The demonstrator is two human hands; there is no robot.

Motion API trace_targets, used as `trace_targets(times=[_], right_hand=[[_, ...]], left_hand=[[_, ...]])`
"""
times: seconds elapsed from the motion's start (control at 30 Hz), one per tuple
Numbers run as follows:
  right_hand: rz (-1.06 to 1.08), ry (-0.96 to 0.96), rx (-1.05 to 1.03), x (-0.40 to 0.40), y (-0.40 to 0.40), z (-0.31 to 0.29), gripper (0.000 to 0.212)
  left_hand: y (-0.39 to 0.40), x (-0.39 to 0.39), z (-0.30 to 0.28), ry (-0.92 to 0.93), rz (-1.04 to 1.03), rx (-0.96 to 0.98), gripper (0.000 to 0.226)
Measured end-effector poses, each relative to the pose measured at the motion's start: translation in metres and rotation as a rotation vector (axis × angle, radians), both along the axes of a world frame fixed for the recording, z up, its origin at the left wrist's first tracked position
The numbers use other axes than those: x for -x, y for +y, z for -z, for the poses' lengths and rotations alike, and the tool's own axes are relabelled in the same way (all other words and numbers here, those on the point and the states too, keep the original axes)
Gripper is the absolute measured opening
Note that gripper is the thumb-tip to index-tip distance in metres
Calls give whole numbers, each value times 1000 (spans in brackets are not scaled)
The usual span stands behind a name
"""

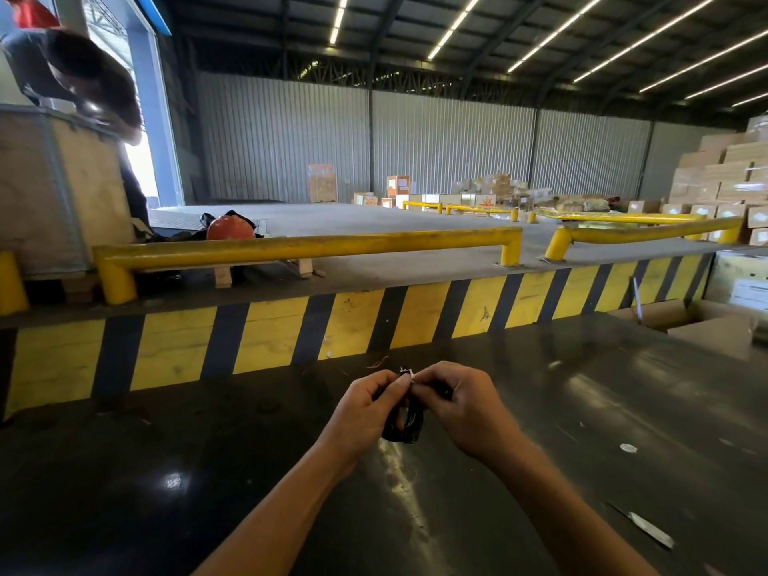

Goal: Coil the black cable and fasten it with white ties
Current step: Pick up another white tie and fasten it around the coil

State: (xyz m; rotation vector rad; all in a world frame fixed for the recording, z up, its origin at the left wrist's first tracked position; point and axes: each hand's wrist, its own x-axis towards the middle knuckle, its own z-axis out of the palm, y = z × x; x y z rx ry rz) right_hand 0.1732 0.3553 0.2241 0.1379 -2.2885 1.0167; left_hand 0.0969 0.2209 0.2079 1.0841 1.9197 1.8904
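Hanging between both hands, the coiled black cable [404, 424] is pinched at its white tie [408, 372]

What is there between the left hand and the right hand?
In the head view, the coiled black cable hangs between the left hand and the right hand, with a white tie pinched at its top.

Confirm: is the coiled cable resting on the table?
No, both hands, left hand and right hand, hold the black cable coil above the dark table.
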Motion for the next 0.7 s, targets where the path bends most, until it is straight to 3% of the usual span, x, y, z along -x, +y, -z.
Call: trace_targets(times=[0.23, 0.7], right_hand=[[-39, -37, 41, -4, -3, -6, 11], [0, -184, -3, -9, -10, -11, 12]], left_hand=[[-4, -4, -12, 49, 19, 29, 22], [-18, 2, -15, -126, 84, 85, 18]])
